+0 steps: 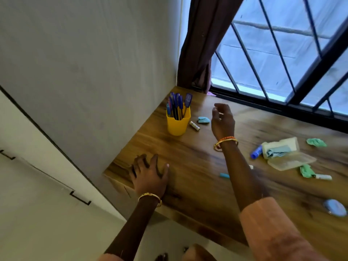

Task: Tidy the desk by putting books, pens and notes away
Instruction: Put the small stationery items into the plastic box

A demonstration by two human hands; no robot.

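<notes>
just left of right hand (222,122), yellow pen cup (178,123)

- The counter (197,166) looks like wood-grain laminate, smooth with a soft sheen.
- The yellow cup (178,123) is smooth, matt plastic.
- The open case (288,155) at right is translucent, cloudy plastic.
- The green scraps (316,142) look like crumpled paper.
- The curtain (203,44) is dull brown cloth.
- The window bars (278,48) look like dark painted metal.

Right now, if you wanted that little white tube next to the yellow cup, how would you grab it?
Pinch the white tube across its middle, coming from above with the right hand, which hangs open nearby. It lies flat on the desk, so only its long sides are free. The yellow cup stands close at one end.
</notes>
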